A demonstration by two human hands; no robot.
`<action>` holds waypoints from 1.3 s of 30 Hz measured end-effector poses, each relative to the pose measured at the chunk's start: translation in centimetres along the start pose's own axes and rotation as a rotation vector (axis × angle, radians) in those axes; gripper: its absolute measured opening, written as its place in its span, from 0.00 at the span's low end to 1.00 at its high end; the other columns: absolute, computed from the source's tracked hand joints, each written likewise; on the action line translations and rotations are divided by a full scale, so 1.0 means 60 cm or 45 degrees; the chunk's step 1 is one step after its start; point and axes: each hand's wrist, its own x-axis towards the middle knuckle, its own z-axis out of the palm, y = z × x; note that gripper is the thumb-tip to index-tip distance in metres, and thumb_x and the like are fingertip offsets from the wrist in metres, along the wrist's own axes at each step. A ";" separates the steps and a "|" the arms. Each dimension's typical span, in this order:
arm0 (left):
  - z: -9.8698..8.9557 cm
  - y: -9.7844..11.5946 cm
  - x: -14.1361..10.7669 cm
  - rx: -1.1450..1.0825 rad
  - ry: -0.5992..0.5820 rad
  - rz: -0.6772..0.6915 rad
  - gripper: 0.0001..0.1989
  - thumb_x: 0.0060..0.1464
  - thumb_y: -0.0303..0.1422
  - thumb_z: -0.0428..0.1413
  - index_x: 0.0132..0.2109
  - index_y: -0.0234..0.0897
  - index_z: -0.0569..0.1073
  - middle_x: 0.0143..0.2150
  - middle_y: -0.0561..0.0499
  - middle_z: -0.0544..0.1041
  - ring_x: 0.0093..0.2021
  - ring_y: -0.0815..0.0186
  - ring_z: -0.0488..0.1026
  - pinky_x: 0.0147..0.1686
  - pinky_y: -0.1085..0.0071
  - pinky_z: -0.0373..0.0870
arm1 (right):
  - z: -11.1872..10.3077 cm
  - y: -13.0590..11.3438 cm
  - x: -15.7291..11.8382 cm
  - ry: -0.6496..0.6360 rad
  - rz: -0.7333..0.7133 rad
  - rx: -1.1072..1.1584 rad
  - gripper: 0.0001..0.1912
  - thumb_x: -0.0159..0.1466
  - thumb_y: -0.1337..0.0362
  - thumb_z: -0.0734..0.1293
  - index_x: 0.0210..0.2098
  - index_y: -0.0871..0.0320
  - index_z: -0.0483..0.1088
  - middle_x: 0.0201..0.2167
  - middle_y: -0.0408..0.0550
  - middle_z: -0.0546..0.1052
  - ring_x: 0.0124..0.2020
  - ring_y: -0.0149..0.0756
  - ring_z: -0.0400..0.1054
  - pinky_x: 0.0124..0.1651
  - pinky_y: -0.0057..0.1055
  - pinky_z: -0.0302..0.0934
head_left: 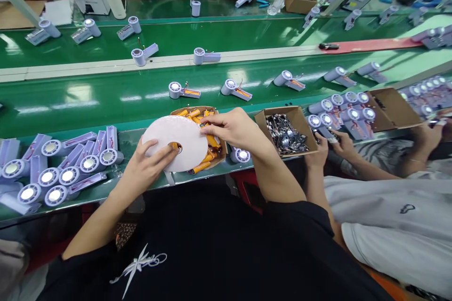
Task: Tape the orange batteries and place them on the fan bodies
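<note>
A flat white disc-shaped roll (pixel 169 134) with a small centre hole is held in my left hand (pixel 150 162); the thumb lies on its face and a finger reaches to the hole. My right hand (pixel 235 127) is closed in a pinch at the disc's right edge; whatever sits between its fingertips is too small to make out. Beneath both, partly covered, is a cardboard box of orange cylindrical batteries (pixel 213 143). One lavender fan-like housing (pixel 240 154) lies just right of that box.
Lavender housings (pixel 68 175) crowd the bench at left. Others, some with orange batteries inside, ride the green conveyor (pixel 141 89). A box of small dark parts (pixel 286 134) stands at right, beside a co-worker's hands (pixel 330 148). More people sit across the line.
</note>
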 end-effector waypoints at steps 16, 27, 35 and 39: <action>0.036 0.079 0.029 0.023 -0.078 0.241 0.36 0.65 0.23 0.61 0.76 0.44 0.70 0.69 0.48 0.80 0.63 0.55 0.73 0.71 0.55 0.69 | 0.058 0.107 -0.032 1.434 0.029 1.363 0.23 0.62 0.54 0.83 0.50 0.47 0.72 0.47 0.41 0.84 0.44 0.31 0.83 0.43 0.25 0.80; -0.018 -0.071 -0.007 0.361 -0.104 -0.974 0.29 0.71 0.51 0.56 0.63 0.30 0.79 0.62 0.27 0.78 0.63 0.33 0.71 0.61 0.36 0.68 | 0.066 0.128 -0.131 1.266 0.196 0.998 0.32 0.43 0.43 0.90 0.44 0.40 0.81 0.50 0.40 0.79 0.37 0.38 0.83 0.34 0.37 0.82; -0.023 -0.141 -0.016 0.596 -0.597 -0.679 0.20 0.66 0.40 0.60 0.58 0.33 0.82 0.53 0.30 0.83 0.59 0.37 0.74 0.55 0.45 0.71 | 0.079 0.154 -0.147 1.159 0.257 1.057 0.32 0.48 0.50 0.90 0.47 0.47 0.79 0.40 0.39 0.83 0.35 0.41 0.86 0.33 0.33 0.82; 0.022 -0.207 0.151 0.466 -0.486 -0.365 0.25 0.63 0.25 0.57 0.66 0.37 0.78 0.64 0.33 0.78 0.62 0.45 0.72 0.53 0.54 0.74 | 0.076 0.123 -0.052 1.000 0.140 0.960 0.34 0.52 0.52 0.88 0.54 0.47 0.76 0.34 0.40 0.86 0.36 0.45 0.87 0.36 0.37 0.84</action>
